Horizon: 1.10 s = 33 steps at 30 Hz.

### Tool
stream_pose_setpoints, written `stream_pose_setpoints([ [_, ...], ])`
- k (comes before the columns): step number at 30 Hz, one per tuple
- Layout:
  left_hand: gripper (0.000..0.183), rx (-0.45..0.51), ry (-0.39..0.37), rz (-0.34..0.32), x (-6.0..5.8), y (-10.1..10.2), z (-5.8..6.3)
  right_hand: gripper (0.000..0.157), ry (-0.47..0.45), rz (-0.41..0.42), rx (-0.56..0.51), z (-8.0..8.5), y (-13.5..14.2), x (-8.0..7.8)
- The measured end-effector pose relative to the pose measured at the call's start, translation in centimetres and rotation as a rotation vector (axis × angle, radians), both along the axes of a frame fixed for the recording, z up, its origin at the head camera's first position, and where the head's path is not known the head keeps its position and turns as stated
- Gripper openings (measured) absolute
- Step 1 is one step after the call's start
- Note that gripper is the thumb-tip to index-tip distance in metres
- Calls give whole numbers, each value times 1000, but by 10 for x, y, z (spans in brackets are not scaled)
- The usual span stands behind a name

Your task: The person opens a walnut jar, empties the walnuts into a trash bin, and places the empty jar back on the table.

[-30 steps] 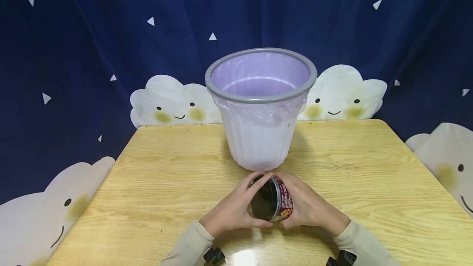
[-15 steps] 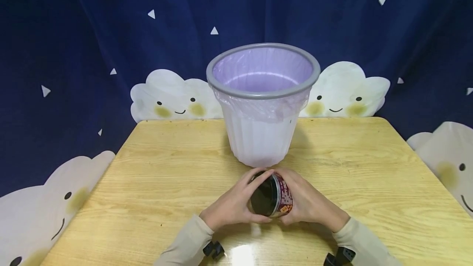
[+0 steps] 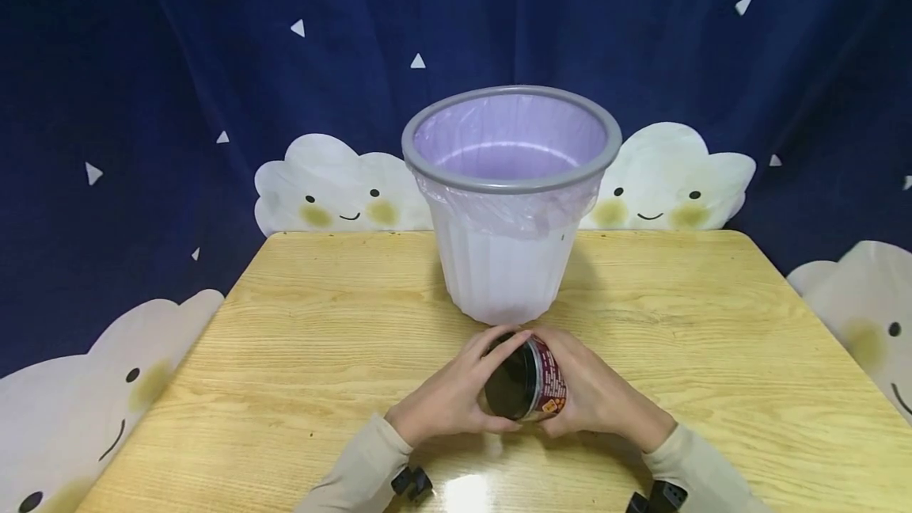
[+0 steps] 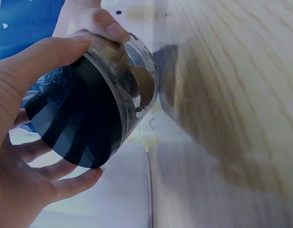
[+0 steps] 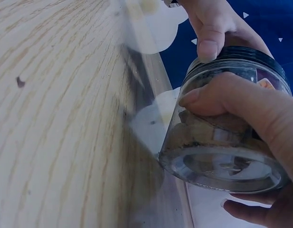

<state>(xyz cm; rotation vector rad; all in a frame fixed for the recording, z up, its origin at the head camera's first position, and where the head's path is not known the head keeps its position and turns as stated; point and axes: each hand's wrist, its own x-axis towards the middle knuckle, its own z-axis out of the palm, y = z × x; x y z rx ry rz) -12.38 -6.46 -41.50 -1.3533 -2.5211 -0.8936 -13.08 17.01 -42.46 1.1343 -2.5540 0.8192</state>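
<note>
A clear jar (image 5: 217,137) with a black screw lid (image 3: 511,386) and a dark red label (image 3: 550,382) lies tilted between both hands, its lid toward the left. My left hand (image 3: 456,398) grips round the lid, thumb on one side and fingers on the other. Round the jar's body curls my right hand (image 3: 594,394). Brownish contents show through the jar wall in the right wrist view. In the left wrist view, the lower edge of the jar's base comes right at the tabletop.
Just beyond the hands stands a white waste bin (image 3: 506,267) with a grey rim (image 3: 513,184) and a thin plastic liner. Wooden tabletop (image 3: 321,355) stretches to both sides. A dark blue curtain (image 3: 342,30) and white cloud cutouts (image 3: 335,188) stand behind.
Both hands keep their grip on the jar in nearly the same place. The whole head view has shifted slightly.
</note>
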Motion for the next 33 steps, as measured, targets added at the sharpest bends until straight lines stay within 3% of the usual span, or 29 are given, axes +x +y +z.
stream_pose_setpoints([
  [33,110,3,-7,24,0,-1,-1,114,21,-6,-25,-4,-1,1],
])
